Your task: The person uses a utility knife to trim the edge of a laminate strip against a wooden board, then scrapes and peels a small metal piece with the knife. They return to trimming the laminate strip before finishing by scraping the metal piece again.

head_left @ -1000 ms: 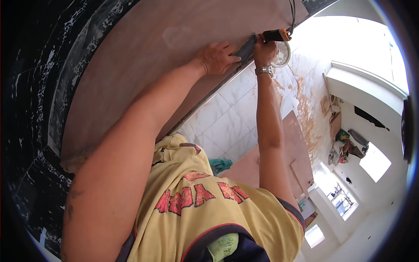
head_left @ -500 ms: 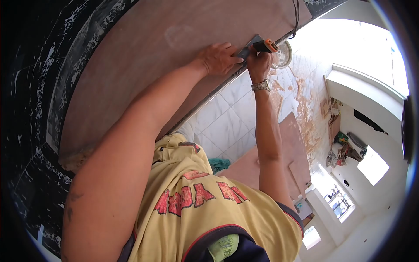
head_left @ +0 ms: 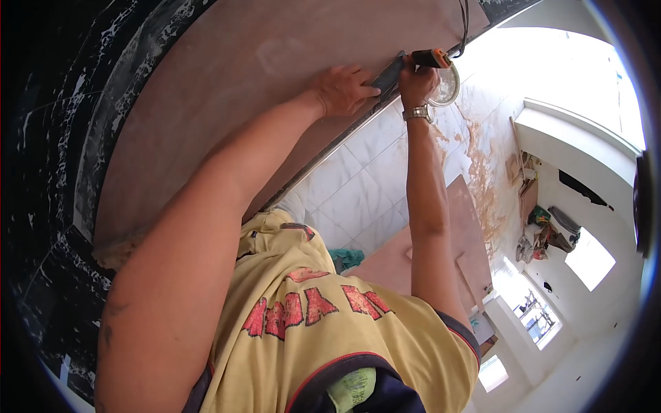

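My right hand (head_left: 417,82), with a metal watch at the wrist, grips a wide putty knife (head_left: 389,73) by its black and orange handle. Its dark flat blade lies along the edge of a large pinkish-brown board (head_left: 227,103). Resting on the board is my left hand (head_left: 342,91), fingers apart, one fingertip right at the blade. Just beyond my right hand, a round whitish bucket (head_left: 447,86) shows partly behind the knife handle and the hand.
Black veined stone (head_left: 41,172) borders the board on the left. A dark cable (head_left: 464,31) hangs over its far edge. Below lie a marble-look tiled floor (head_left: 372,172) with brown stains, another board (head_left: 468,213) and a green cloth (head_left: 346,258).
My right hand and the putty knife have shifted slightly right and up along the board's edge. My left hand has stayed almost in place.
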Demonstrator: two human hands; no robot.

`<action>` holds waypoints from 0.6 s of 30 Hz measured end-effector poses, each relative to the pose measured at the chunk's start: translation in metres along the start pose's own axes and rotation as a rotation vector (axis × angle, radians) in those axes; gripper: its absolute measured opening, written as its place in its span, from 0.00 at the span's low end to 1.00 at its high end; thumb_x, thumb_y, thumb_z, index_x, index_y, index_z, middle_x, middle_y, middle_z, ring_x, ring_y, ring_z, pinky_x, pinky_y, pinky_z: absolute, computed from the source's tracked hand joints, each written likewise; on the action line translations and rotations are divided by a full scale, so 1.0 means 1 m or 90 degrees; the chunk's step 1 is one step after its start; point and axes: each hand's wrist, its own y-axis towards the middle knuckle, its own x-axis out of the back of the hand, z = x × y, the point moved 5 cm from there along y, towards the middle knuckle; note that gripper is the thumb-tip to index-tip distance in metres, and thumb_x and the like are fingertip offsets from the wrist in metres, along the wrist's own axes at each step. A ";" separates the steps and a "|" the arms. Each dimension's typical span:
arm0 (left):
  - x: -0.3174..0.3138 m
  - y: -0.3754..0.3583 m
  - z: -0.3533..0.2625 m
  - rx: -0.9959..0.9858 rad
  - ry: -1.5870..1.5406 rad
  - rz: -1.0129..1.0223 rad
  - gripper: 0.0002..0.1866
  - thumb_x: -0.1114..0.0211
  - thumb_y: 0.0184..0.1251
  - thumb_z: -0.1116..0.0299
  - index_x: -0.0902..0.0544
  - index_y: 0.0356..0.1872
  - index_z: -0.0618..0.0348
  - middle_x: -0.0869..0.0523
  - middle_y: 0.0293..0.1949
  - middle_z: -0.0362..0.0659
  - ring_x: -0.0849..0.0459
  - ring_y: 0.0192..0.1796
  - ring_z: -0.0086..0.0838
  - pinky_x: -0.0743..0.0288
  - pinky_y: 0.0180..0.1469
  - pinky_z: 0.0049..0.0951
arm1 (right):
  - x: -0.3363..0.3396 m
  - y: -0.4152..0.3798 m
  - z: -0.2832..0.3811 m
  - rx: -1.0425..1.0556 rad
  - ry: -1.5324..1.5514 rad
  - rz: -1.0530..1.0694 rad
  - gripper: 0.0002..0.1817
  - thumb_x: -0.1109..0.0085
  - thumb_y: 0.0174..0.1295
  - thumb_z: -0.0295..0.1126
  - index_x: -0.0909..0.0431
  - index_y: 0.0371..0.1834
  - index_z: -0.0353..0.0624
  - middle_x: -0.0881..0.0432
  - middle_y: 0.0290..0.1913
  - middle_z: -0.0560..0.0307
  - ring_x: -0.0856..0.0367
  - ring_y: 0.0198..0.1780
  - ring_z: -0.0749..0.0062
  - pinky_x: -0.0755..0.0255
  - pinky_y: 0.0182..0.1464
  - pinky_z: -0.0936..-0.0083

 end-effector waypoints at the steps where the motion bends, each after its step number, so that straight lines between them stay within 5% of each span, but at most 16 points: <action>1: -0.001 0.001 0.001 0.001 0.000 0.004 0.18 0.28 0.64 0.63 0.08 0.54 0.28 0.19 0.43 0.34 0.16 0.49 0.31 0.16 0.50 0.36 | -0.001 0.012 0.000 -0.013 0.001 -0.012 0.05 0.28 0.61 0.31 0.12 0.34 0.42 0.10 0.38 0.47 0.16 0.47 0.43 0.26 0.56 0.50; 7: 0.006 0.002 0.002 0.010 0.009 -0.003 0.17 0.27 0.63 0.63 0.08 0.52 0.29 0.19 0.42 0.34 0.16 0.49 0.31 0.16 0.49 0.36 | 0.015 -0.048 0.035 0.013 -0.004 0.084 0.07 0.26 0.62 0.34 0.12 0.34 0.44 0.11 0.40 0.47 0.16 0.49 0.44 0.26 0.56 0.49; 14: -0.002 -0.001 0.002 -0.002 0.000 -0.003 0.17 0.27 0.62 0.62 0.08 0.52 0.29 0.19 0.41 0.34 0.16 0.49 0.31 0.16 0.49 0.35 | -0.006 0.008 -0.004 0.004 -0.005 -0.014 0.06 0.27 0.61 0.33 0.10 0.34 0.42 0.10 0.38 0.45 0.14 0.49 0.43 0.27 0.59 0.48; 18: 0.006 0.001 0.000 -0.016 0.019 -0.045 0.18 0.26 0.61 0.63 0.07 0.52 0.29 0.19 0.41 0.34 0.16 0.48 0.30 0.16 0.49 0.35 | 0.008 -0.049 0.021 -0.001 0.026 0.050 0.05 0.25 0.58 0.30 0.10 0.35 0.42 0.10 0.42 0.45 0.13 0.49 0.43 0.25 0.57 0.48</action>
